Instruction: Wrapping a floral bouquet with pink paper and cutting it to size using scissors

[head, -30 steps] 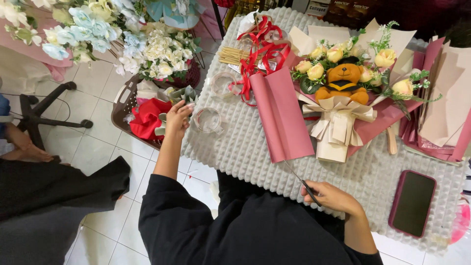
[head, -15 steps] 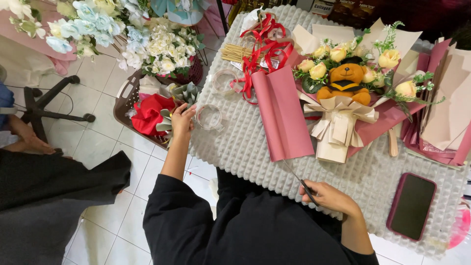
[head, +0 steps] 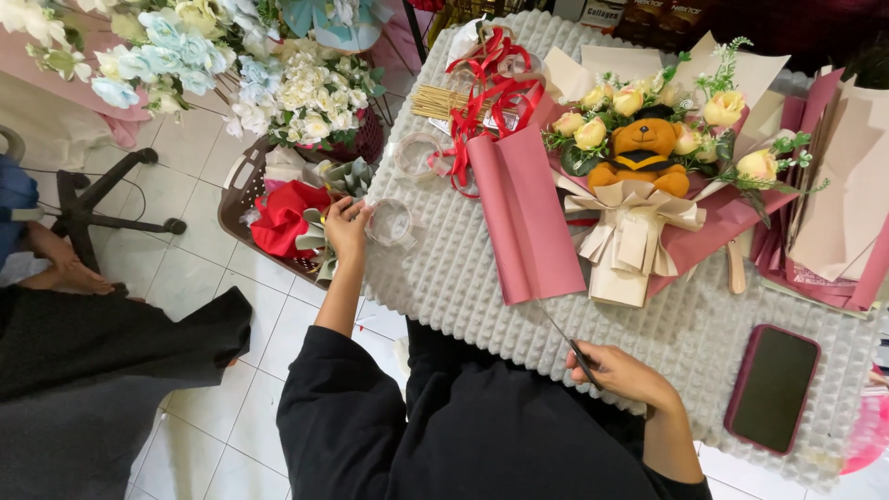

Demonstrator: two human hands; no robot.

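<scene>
The person wears a black garment of soft, matte cloth with no print or pattern that shows. It fills the lower middle of the view in loose folds over the chest and lap. The sleeves are wide and roomy, gathered in creases at the elbows, and end short of the wrists, so both forearms are bare. The left hand (head: 347,227) and the right hand (head: 622,375) are bare as well, with no gloves. No ring, watch or bracelet shows, though the wrists are too small in the view to be sure.
</scene>
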